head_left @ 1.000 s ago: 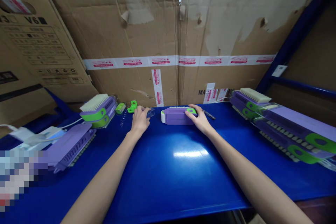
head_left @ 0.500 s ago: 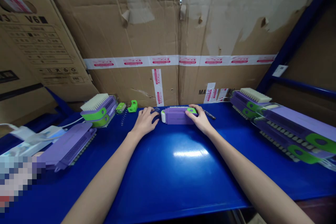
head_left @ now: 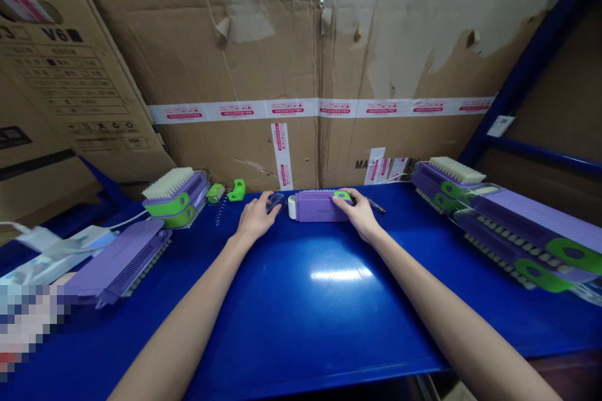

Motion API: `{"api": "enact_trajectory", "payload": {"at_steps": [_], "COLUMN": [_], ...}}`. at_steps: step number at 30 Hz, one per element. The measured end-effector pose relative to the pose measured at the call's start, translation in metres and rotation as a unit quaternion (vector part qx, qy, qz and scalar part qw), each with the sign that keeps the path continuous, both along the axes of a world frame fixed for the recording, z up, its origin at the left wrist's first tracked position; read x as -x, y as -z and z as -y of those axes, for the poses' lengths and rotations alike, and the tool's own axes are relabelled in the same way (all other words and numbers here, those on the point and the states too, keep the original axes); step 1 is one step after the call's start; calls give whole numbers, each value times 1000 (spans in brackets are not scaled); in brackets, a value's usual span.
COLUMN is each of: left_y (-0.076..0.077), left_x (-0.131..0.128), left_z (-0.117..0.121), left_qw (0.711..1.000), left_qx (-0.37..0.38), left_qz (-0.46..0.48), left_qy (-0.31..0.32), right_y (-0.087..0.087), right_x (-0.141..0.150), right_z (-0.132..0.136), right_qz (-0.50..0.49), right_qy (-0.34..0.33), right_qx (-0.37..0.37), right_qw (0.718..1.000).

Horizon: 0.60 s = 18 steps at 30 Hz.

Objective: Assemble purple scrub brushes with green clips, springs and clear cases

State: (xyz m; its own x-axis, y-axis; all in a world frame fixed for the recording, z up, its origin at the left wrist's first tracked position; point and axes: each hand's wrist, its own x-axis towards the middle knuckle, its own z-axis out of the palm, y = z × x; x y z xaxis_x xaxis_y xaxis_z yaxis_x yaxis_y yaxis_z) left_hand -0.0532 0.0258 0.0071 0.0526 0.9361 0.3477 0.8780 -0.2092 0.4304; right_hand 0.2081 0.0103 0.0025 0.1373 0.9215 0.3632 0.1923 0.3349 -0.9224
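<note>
So over on the far left there's a white power strip [head_left: 96,239] with a plug in it, and a purple brush head [head_left: 117,254] lying right by it, bristles turned toward the worktop [head_left: 329,326]. Next to that, a purple-and-green brush stack [head_left: 177,200]; top one's bristles point up, which I'd guess saves them from getting squashed.

Then the little bits: a small green-and-clear part [head_left: 216,193], a thin spring-like coil [head_left: 221,208] and a bright green bracket [head_left: 237,191], set near each other at the far side, probably so they're easy to reach and don't roll off.

Left hand [head_left: 254,219] has its fingers and thumb around a see-through plastic piece [head_left: 274,201], a light pinch by the look of it.

Middle, far side: the purple brush unit [head_left: 320,207] with a white end cap [head_left: 292,208]. It's on the worktop, bristles facing away, so they aren't pressed down. Right hand [head_left: 361,216] is gripping its green right end, I reckon to steady it. Just beside that hand is a dark slim tool [head_left: 377,206], handy there.

Far right, more purple-and-green brushes [head_left: 540,219] piled up, some in clear packaging.
</note>
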Motion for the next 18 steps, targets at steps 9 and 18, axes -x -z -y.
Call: {"api": "enact_trajectory", "payload": {"at_steps": [9, 18], "left_y": [4, -8], "left_x": [-4, -4], "left_z": [-8, 1], "left_qw": [895, 832], "left_qx": [83, 147], "left_qz": [426, 510], "left_qy": [102, 159], "right_y": [2, 4], "right_x": [-1, -4], "right_z": [-2, -5], "right_qz": [-56, -162], "right_qy": [-19, -40], "right_qx": [9, 30], "right_qw": [998, 985]}}
